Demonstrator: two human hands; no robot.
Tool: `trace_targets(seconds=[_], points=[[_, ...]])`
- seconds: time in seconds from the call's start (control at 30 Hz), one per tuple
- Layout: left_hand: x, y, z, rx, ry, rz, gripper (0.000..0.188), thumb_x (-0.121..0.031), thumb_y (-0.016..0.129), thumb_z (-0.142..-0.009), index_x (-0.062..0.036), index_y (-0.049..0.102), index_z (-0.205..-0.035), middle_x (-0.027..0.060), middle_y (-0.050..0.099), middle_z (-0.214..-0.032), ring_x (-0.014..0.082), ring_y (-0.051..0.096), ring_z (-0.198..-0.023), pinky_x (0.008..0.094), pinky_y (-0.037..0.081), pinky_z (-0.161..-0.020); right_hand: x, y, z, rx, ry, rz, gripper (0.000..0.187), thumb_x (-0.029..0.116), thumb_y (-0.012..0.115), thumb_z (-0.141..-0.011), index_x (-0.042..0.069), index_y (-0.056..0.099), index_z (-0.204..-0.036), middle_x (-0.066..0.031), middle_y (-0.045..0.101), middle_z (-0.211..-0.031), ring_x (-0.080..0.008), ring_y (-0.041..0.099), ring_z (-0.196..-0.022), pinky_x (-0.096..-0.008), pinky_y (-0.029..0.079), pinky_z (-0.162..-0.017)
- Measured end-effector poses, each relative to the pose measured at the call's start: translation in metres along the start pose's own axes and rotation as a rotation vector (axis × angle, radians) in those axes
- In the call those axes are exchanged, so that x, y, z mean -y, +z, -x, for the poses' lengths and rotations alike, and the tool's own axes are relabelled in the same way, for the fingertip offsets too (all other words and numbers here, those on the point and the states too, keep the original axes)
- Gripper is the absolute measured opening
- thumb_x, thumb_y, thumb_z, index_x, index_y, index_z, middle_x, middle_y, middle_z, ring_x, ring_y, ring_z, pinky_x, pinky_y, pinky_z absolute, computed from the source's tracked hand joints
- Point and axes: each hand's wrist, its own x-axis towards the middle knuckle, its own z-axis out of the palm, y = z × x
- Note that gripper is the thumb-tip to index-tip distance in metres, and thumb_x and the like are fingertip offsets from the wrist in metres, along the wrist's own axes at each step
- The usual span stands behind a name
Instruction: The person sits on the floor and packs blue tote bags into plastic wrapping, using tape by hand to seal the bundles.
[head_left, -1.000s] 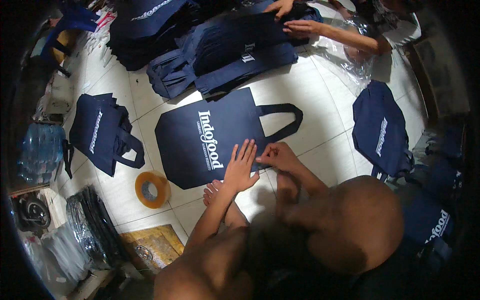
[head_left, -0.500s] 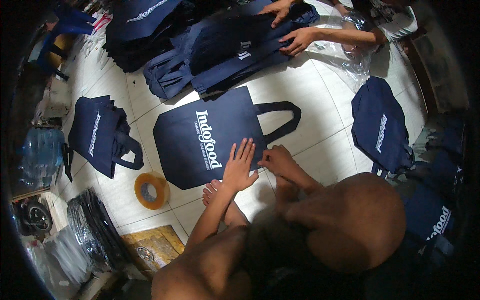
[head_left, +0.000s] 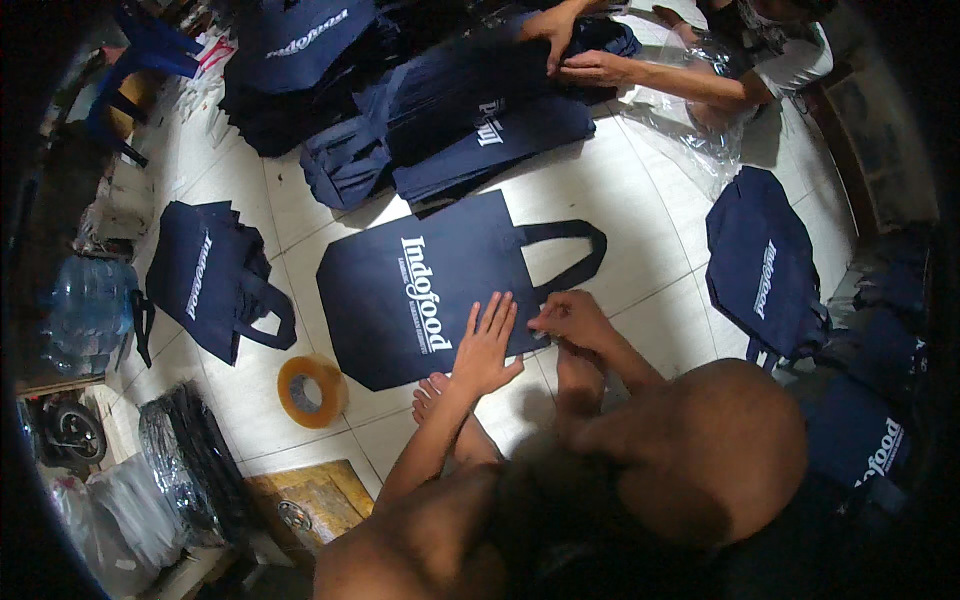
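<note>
Co-worker's hands: closer together than half a second ago, now side by side on the far pile of navy tote bags.
Right hand: has edged slightly farther off, along the right edge of the middle bag; its grip is narrow, fingertips curled toward the thumb, but the spot is too small to tell whether they pinch anything.
Left hand: palm down, fingers spread wide, gripping nothing; hardly shifted against the fabric.
Flat navy tote bag: in the middle of the tiled floor, white print up, handle out to the right.
What the change means: the bag appears steadied by the left palm, with only the right hand working at its edge.
Roll of amber tape: left of the bag, near side.
More tote bags: one pile left, one right.
</note>
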Motion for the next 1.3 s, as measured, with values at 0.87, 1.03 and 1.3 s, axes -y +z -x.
trace_targets(seconds=[0.87, 1.03, 1.3], points=[[-0.038, -0.189, 0.017, -1.024, -0.532, 0.961, 0.020, -0.013, 0.046, -0.103, -0.0001, 0.059, -0.111, 0.0038, 0.062, -0.095, 0.0114, 0.053, -0.082, 0.0308, 0.045, -0.073, 0.104, -0.220, 0.075, -0.383, -0.752, -1.139, 0.008, 0.014, 0.066, -0.094, 0.009, 0.061, -0.098, -0.0039, 0.057, -0.091, -0.0144, 0.053, -0.087, -0.0319, 0.044, -0.083], [0.015, -0.183, 0.032, -1.125, -0.678, 1.692, 0.035, -0.019, 0.041, -0.108, 0.0020, 0.051, -0.135, 0.0122, 0.063, -0.124, 0.0246, 0.061, -0.114, 0.0364, 0.050, -0.098, 0.074, -0.215, 0.071, -0.509, -0.567, -1.029, 0.008, 0.010, 0.067, -0.091, 0.007, 0.063, -0.098, -0.0064, 0.059, -0.095, -0.0160, 0.056, -0.090, -0.0324, 0.046, -0.083], [0.048, -0.017, 0.074, -1.506, -0.986, 1.866, 0.040, -0.024, 0.044, -0.108, 0.0012, 0.049, -0.138, 0.0156, 0.059, -0.133, 0.0287, 0.060, -0.117, 0.0423, 0.049, -0.102, 0.039, -0.175, 0.047, -0.420, -0.297, -0.862, 0.011, 0.004, 0.069, -0.087, 0.003, 0.067, -0.097, -0.0104, 0.063, -0.101, -0.0184, 0.060, -0.093, -0.0334, 0.050, -0.084]])
